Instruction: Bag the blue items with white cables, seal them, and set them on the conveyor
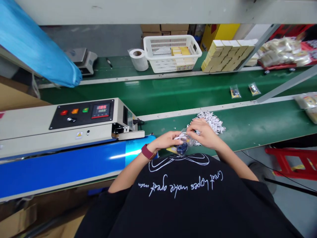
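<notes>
While the left hand (169, 140) pinches the clear bag (185, 142) over the near side of the green desk (247, 124), dark blue piece (182, 149) inside, I see the right hand (201, 133) bunched at the bag's right edge, exact grip unclear. White cords (215, 123) heap just beyond. Looks like bagging; the next move calls for a steady left hold.
</notes>
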The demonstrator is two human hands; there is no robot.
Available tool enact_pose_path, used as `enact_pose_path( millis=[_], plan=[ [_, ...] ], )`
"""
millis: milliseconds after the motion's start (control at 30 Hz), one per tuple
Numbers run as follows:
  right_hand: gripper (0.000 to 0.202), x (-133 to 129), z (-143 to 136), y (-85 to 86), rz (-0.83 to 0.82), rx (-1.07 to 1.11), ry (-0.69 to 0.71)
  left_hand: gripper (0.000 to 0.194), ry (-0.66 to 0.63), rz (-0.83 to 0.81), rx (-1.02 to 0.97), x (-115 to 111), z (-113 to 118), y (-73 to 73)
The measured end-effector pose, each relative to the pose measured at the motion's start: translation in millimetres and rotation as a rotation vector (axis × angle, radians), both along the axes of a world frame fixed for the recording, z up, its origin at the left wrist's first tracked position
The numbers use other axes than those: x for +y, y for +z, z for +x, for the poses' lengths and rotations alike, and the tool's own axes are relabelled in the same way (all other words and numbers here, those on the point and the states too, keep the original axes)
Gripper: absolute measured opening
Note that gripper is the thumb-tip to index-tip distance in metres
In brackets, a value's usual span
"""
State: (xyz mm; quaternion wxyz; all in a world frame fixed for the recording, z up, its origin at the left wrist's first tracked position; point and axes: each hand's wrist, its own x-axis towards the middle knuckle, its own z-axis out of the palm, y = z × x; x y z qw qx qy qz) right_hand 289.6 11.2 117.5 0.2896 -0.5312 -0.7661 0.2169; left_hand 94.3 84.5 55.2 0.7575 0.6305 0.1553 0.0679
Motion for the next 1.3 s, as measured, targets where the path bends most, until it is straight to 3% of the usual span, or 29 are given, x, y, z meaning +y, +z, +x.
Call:
enact_pose_path(
  millis=[200,400,600,800,933,1000,1100,1133,1300],
  plan=[
    [0.021,-2.4,7.8,1.5,-0.107,0.055,0.168,0.033,-0.017,-0.022,-0.008,-4.5,-1.0,-3.9],
    [0.024,5.1,-7.9,-12.1,-0.102,-0.155,0.136,0.026,0.001,0.079,0.031,-7.1,0.3,-1.6],
    [0.031,-4.3,-2.2,-16.8,-0.072,0.076,0.103,0.037,0.119,0.012,-0.010,-9.4,-7.4,-9.4],
    [0.041,-12.6,-7.2,-13.8,-0.083,-0.024,0.187,0.043,0.114,0.025,0.028,-12.2,-12.8,-9.8],
    [0.042,-14.8,-10.1,-15.0,-0.149,0.031,0.298,0.039,0.085,0.029,-0.007,-15.7,-12.9,-6.7],
    [0.037,-17.6,-8.9,-23.2,-0.103,0.165,0.155,0.041,0.158,-0.040,-0.056,-18.3,-14.7,-4.6],
    [0.025,-21.7,-9.6,-44.7,-0.023,0.423,-0.257,0.042,0.360,-0.204,-0.059,-24.2,-21.1,-0.5],
    [0.023,-22.2,-11.8,-52.6,-0.048,0.481,-0.331,0.040,0.416,-0.245,-0.042,-26.6,-24.0,0.8],
    [0.021,-18.8,-37.3,-79.8,-0.289,0.606,-0.272,0.041,0.539,-0.285,-0.008,-38.8,-38.5,1.4]
  ],
)
